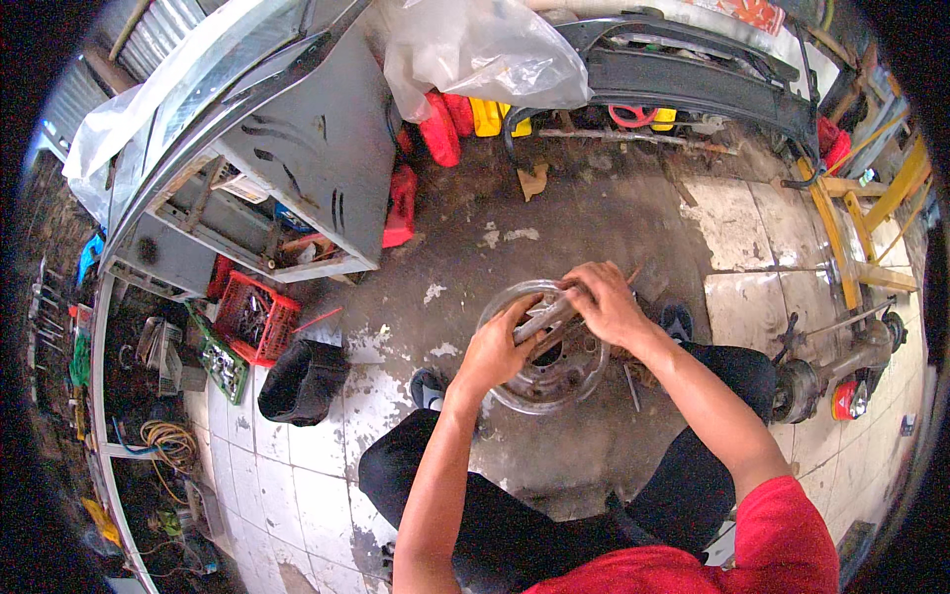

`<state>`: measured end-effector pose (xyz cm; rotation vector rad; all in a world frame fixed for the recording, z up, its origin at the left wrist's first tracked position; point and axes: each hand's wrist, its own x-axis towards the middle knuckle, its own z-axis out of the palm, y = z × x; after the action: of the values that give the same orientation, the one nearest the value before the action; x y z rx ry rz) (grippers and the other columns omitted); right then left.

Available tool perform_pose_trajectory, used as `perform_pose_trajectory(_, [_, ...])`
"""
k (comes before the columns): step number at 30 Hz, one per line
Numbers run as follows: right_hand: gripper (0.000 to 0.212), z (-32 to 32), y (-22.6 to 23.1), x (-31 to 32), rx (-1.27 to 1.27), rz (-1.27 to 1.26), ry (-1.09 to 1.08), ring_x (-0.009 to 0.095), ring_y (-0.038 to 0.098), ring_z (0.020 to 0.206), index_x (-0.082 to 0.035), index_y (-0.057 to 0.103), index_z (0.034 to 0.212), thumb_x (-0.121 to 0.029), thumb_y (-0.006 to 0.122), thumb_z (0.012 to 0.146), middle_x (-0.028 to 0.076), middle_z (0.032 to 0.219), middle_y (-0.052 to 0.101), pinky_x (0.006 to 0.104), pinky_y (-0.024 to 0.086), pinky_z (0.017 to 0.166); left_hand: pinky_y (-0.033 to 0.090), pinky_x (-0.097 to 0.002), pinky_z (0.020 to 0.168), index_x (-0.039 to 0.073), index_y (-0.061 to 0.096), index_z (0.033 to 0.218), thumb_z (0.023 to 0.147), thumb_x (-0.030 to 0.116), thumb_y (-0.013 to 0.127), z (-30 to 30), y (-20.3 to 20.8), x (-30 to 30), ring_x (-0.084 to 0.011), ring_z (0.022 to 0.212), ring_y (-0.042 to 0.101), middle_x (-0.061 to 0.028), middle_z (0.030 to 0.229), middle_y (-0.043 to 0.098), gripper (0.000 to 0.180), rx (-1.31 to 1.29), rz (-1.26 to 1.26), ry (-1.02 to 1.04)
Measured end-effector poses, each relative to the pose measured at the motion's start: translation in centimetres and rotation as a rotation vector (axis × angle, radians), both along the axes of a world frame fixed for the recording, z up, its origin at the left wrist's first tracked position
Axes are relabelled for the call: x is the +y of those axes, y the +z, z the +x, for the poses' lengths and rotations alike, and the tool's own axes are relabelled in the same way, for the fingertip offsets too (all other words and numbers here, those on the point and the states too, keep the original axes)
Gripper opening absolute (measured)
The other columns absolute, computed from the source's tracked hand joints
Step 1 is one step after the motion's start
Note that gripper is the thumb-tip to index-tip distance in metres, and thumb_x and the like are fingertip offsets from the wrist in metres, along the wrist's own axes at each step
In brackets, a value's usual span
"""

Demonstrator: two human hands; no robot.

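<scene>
A metal wheel rim (551,398) lies on the dark floor between my feet. Above it, my left hand (502,346) is closed round one end of a short, grey, slightly curved metal piece (543,318). My right hand (606,303) grips the other end from above, its fingers bent over the top. The exact kind of this piece does not show, and my fingers partly cover it. A thin metal rod (632,388) lies on the floor just right of the rim.
A red crate (255,319) of tools, a green tray (220,358) and a black bucket (303,381) stand at left, below a grey car door (327,148). An axle-like part (841,366) and a yellow wooden frame (836,233) stand at right. A black bumper (693,84) spans the back.
</scene>
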<state>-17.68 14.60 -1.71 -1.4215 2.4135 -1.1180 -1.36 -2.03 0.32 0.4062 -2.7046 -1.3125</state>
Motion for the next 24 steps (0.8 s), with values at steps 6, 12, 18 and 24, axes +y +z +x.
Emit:
perform_pose_trajectory(6, [0.037, 1.8, 0.9, -0.1, 0.135, -0.080, 0.028, 0.038, 0.057, 0.113, -0.007, 0.064, 0.107, -0.042, 0.065, 0.095, 0.017, 0.110, 0.065, 0.0492, 0.039, 0.100, 0.050, -0.0446, 0.098, 0.009, 0.056, 0.137, 0.088, 0.024, 0.073, 0.2, -0.1, -0.2, -0.0396, 0.117, 0.063, -0.0199, 0.125, 0.067, 0.054, 0.062, -0.045, -0.033])
perform_pose_trajectory(12, [0.036, -0.3, -0.5, 0.3, 0.017, -0.041, -0.006, 0.039, 0.057, 0.109, -0.007, 0.064, 0.105, -0.041, 0.062, 0.097, 0.016, 0.109, 0.065, 0.0483, 0.040, 0.100, 0.050, -0.0442, 0.096, 0.007, 0.058, 0.131, 0.087, 0.027, 0.075, 0.1, 0.3, 0.3, -0.0388, 0.116, 0.063, -0.0187, 0.122, 0.067, 0.051, 0.056, -0.016, -0.004])
perform_pose_trajectory(18, [0.038, 1.9, 0.7, 0.3, 0.104, -0.091, 0.063, 0.038, 0.055, 0.113, -0.007, 0.063, 0.108, -0.043, 0.059, 0.098, 0.016, 0.116, 0.062, 0.0503, 0.039, 0.103, 0.051, -0.0451, 0.093, 0.004, 0.064, 0.120, 0.085, 0.027, 0.076, 0.5, -0.5, 0.1, -0.0396, 0.111, 0.063, -0.0198, 0.115, 0.068, 0.043, 0.106, -0.053, 0.015])
perform_pose_trajectory(24, [0.036, 0.2, 0.0, 0.4, 0.034, -0.012, -0.001, 0.036, 0.056, 0.111, -0.007, 0.062, 0.114, -0.039, 0.059, 0.098, 0.016, 0.113, 0.063, 0.0488, 0.039, 0.101, 0.051, -0.0454, 0.089, -0.003, 0.066, 0.107, 0.084, 0.028, 0.077, 0.2, -1.5, 0.2, -0.0402, 0.105, 0.064, -0.0198, 0.108, 0.066, 0.039, 0.195, -0.097, 0.052])
